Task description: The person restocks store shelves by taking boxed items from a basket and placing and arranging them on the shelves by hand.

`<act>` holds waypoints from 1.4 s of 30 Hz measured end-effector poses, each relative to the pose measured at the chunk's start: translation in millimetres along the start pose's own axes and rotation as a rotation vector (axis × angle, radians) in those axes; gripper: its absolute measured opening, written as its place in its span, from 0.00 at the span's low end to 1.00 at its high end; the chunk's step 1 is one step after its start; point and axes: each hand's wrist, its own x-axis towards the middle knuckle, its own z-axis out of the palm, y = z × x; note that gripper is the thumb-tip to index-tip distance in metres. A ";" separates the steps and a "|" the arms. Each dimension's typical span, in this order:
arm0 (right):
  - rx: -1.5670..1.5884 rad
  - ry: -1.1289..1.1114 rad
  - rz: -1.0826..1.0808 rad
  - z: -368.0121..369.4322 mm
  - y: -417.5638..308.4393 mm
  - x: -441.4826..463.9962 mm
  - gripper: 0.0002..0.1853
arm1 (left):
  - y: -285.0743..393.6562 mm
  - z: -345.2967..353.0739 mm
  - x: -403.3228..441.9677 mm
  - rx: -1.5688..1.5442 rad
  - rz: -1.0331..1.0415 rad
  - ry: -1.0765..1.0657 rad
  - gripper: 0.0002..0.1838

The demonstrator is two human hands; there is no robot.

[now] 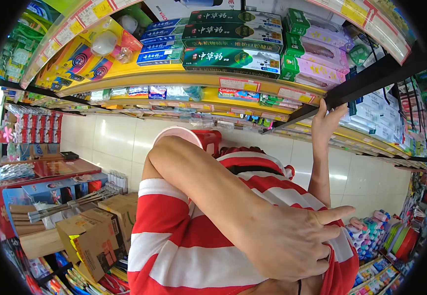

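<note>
My left hand (pixel 292 241) lies across my upper chest, on the red and white striped shirt (pixel 198 246) near its neckline. Its index finger stretches out to the right, while the other fingers are bent but apart, with nothing seen in them. Up at the right, my right hand (pixel 327 123) is raised to the shelf edge (pixel 267 92) beside the dark shelf post (pixel 366 69). Its fingers are spread and seem to touch the edge. Above it, green toothpaste boxes (pixel 230 60) are stacked beside blue-and-white boxes (pixel 160 56) and pink-and-green boxes (pixel 321 71).
A pink tub (pixel 176 132) and a red stool (pixel 208 142) stand on the tiled floor (pixel 110 132). Cardboard boxes (pixel 93 241) sit at the lower left. Bottles (pixel 368 233) crowd the lower right. Lower shelf levels hold more boxes, including a Colgate box (pixel 238 94).
</note>
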 end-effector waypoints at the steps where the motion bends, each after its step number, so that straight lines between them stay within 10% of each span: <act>1: 0.008 -0.002 0.006 0.2 -0.5 0.7 0.24 | 0.2 -0.9 0.5 0.008 -0.002 -0.027 0.13; 14: 0.055 -0.052 0.030 -1.7 10.6 0.2 0.27 | -9.5 8.6 -6.4 -0.352 -0.055 0.070 0.18; 20: 0.025 -0.070 0.027 -4.0 6.2 1.1 0.28 | -10.8 -0.6 -3.9 -0.197 -0.078 -0.140 0.15; 26: 0.039 -0.057 0.023 -3.0 4.5 3.2 0.26 | -12.1 17.3 -2.1 -0.103 -0.021 0.154 0.09; 35: 0.036 -0.080 0.021 -3.8 9.0 0.9 0.27 | -23.8 -5.2 0.6 -0.202 -0.061 -0.177 0.12; 42: 0.014 -0.088 0.006 -2.5 13.2 1.9 0.27 | -13.6 6.8 -3.8 -0.060 -0.028 0.062 0.09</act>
